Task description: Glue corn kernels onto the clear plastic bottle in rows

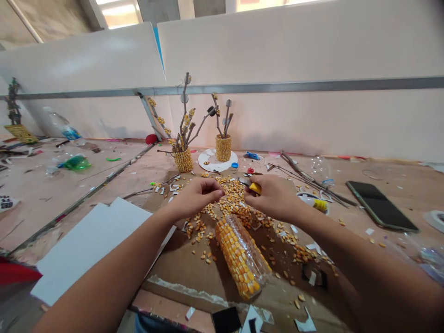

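Observation:
My left hand (pixel 199 198) is closed over the loose corn kernels (pixel 231 196), thumb against the curled fingers. Whatever it may pinch is too small to make out. Across a short gap, my right hand (pixel 272 198) grips a small yellow object (pixel 255 188) with a grey flat part beside it; its kind is unclear. Below the hands a clear plastic cylinder (pixel 248 243) lies tilted on its side. Rows of corn kernels cover its left side, while the right side is bare and shiny. Cardboard (pixel 194 282) lies under it.
Two corn-covered pots (pixel 183 160) with twigs stand behind, one on a white disc (pixel 204 162). White sheets (pixel 93 249) lie at left. On the right are a phone (pixel 381 206), a glue bottle (pixel 315 202) and twigs (pixel 301 173). Paper scraps (pixel 305 321) lie in front.

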A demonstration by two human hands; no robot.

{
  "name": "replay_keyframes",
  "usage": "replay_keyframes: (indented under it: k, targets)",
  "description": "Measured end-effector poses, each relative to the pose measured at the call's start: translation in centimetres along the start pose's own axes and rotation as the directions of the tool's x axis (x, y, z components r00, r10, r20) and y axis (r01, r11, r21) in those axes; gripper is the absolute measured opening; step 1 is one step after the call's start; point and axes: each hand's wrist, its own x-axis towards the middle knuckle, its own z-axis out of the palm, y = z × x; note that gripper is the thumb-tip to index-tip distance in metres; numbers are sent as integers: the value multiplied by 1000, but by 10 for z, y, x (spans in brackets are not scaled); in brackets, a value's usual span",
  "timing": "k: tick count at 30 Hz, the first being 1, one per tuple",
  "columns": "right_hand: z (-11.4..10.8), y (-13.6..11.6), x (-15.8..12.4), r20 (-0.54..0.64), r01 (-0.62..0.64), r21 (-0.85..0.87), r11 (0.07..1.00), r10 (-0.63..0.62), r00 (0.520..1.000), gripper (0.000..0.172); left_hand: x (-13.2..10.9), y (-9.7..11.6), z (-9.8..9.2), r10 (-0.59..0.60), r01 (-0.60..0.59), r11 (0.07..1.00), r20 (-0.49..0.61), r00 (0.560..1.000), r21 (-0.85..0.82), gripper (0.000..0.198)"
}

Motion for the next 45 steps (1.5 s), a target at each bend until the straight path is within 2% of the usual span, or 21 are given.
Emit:
replay_keyframes:
  k: [1, 2, 4, 7, 12, 17, 28, 31, 40, 45]
  targets:
    - [1, 7, 4, 90, -30, -18, 999, 32, 995, 7, 2, -5, -5, -20, 13, 983, 36, 999, 186, 23]
    - [3, 14, 8, 156, -39, -25, 999, 43, 987, 9, 4, -10, -9, -41, 24, 963, 56, 998, 270, 20]
    - [7, 26, 14, 259, -47, -28, 998, 53, 964, 12, 6, -18, -16, -75, 35, 928, 96, 993, 372, 20]
    - [12, 37, 20, 314, -62, -33, 998, 69, 947, 16, 5, -23, -20, -93, 17, 895, 151, 984, 446, 26]
    - [10, 37, 20, 276, -56, -38, 998, 64, 959, 23, 1, -22, -17, -93, -39, 855, 228, 969, 518, 26]
    - [7, 35, 19, 259, -41, -54, 998, 54, 964, 25, 1, -20, -17, -101, -56, 835, 252, 962, 547, 25]
    - [0, 31, 16, 200, -41, -85, 996, 57, 978, 28, 4, -23, -14, -87, -37, 775, 164, 983, 631, 24]
    - [-1, 30, 15, 191, -35, -77, 996, 49, 980, 25, 5, -24, -11, -87, -38, 760, 160, 983, 648, 17]
    - [-1, 29, 15, 174, -14, -39, 999, 21, 985, 25, 5, -22, -4, -162, 64, 731, 83, 983, 679, 16]
    - [-2, 28, 14, 155, -21, -15, 1000, 23, 988, 24, 6, -26, 0, -170, 75, 741, 78, 982, 667, 10]
